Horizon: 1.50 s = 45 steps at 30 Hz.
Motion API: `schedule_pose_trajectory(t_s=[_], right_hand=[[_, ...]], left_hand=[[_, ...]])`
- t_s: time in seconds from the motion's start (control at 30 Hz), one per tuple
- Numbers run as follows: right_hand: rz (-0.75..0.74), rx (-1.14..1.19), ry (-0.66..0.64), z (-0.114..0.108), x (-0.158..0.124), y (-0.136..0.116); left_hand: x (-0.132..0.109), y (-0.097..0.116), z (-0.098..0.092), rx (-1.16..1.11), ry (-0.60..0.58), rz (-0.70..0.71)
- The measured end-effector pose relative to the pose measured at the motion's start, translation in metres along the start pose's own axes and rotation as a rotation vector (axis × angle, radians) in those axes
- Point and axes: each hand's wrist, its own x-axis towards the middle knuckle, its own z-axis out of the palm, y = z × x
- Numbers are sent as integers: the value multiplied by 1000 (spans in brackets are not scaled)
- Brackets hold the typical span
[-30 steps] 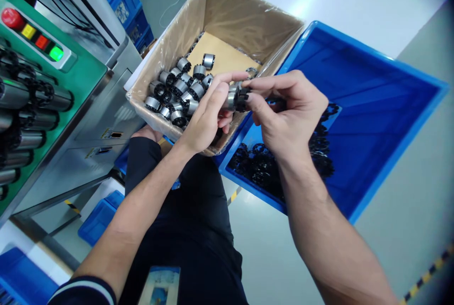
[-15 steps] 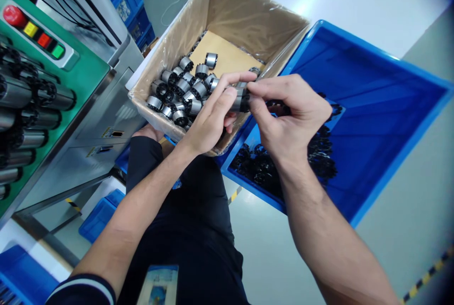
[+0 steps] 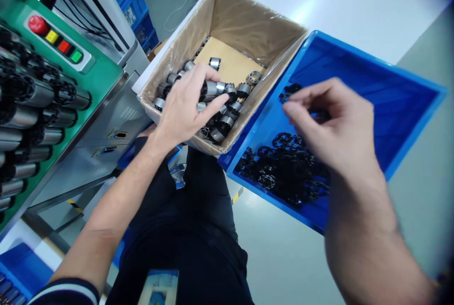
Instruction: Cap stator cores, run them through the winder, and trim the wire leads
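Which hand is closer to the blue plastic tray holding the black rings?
Right. The right hand is over the blue plastic tray, just above the black rings. The left hand is farther away, over the plastic-lined cardboard box beside it, at the silver-and-black metal cylinders.

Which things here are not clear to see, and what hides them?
Head view, all:
- Right hand: blurred, whether it holds anything is unclear.
- Metal parts in the cardboard box: left hand covers some; count unknown.
- Black rings in the blue tray: upper rings hide lower ones.
- Blue crate, lower left: cut off by the image edge.
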Motion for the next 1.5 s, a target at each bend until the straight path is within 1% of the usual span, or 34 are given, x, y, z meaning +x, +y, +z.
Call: schedule_pose_trajectory(t_s=[0.03,0.07,0.13,0.17,0.2,0.27,0.37,0.43,0.5,0.57,0.63,0.67,0.7,0.77,0.87,0.97,1.03,1.07,1.13,1.2,1.23,1.3,1.33,1.4,1.43,1.5], right_hand=[[9,-63,-136,-8,-10,8],[14,-98,-309,-13,-21,17],[44,-110,-632,-14,-45,32],[73,-101,-742,-11,-56,38],[108,-90,-817,-6,-64,43],[158,-60,-902,7,-74,49],[160,-13,-1009,21,-74,52],[145,-5,-1052,26,-70,52],[145,-9,-1061,28,-67,52],[160,-2,-1068,29,-67,52],[174,10,-1078,29,-68,53],[175,10,-1079,29,-68,54],[174,8,-1079,29,-69,54],[174,-8,-1082,29,-69,54],[189,-33,-1101,29,-68,54],[211,-23,-1082,28,-67,56],[221,15,-1041,26,-65,58],[221,43,-1013,25,-63,58],[219,105,-947,22,-60,59],[218,142,-875,18,-57,58],[217,144,-839,15,-55,57],[215,126,-770,10,-51,57],[208,119,-734,6,-50,56],[185,124,-659,0,-47,56],[169,131,-608,-3,-46,55],[126,155,-473,-7,-45,52]], left_hand=[[2,-4,-11,151,-38,16],[3,-8,-20,282,-80,19],[7,-15,-33,466,-170,6],[9,-19,-37,519,-206,3],[11,-21,-40,554,-240,1],[16,-26,-47,581,-307,-1],[24,-28,-62,545,-403,-15],[29,-22,-74,492,-428,-38],[35,-11,-82,474,-401,-58],[43,0,-84,509,-360,-54],[56,8,-76,542,-344,-27],[65,8,-67,537,-340,-6],[76,7,-55,513,-336,17],[101,1,-23,444,-344,41],[140,-11,37,397,-415,17],[169,-19,92,449,-489,5],[178,-21,119,492,-552,-26],[180,-21,129,514,-577,-34],[181,-21,142,549,-604,-24],[182,-22,146,551,-599,-29],[183,-23,145,532,-587,-50],[185,-25,137,430,-538,-117],[185,-24,130,333,-491,-156],[179,-18,112,48,-387,-230],[172,-12,102,-116,-344,-256],[147,6,82,-418,-288,-277]])
